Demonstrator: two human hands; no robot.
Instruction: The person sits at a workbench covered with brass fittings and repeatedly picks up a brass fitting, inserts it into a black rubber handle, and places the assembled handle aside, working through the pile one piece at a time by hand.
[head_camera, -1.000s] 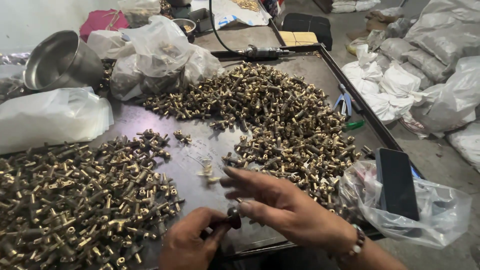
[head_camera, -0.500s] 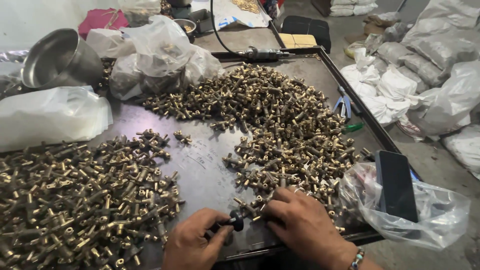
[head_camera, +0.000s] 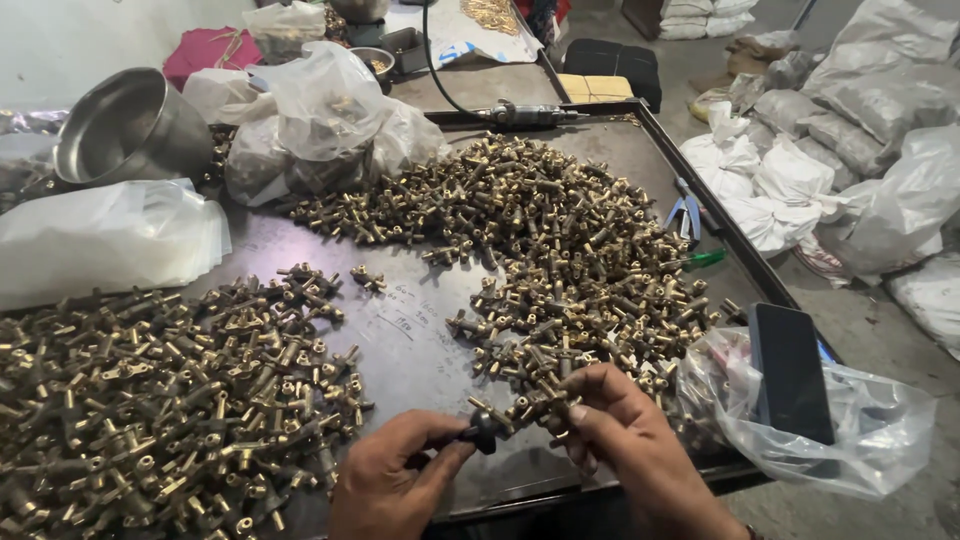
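Pinching a brass fitting (head_camera: 530, 405) at the surface's (head_camera: 420, 360) near edge, right hand (head_camera: 620, 440) fingers close; left hand (head_camera: 395, 480) fingers grip a black tool (head_camera: 478, 435). Bare strip lies beyond the fitting; clear bag (head_camera: 860, 430) sits right of it.

Dark metal desk (head_camera: 420, 360) as landmark. Round steel bowl (head_camera: 130, 125) lies tilted at its far left. Flat clear plastic bag (head_camera: 105, 235) just in front of the bowl. Crumpled clear plastic bags (head_camera: 320, 115) at far centre. Grey power tool with black cable (head_camera: 525, 113) on the far edge. Black phone (head_camera: 790, 372) on a clear bag (head_camera: 870, 430) at the near right corner. White sacks (head_camera: 860, 130) on the floor to the right.
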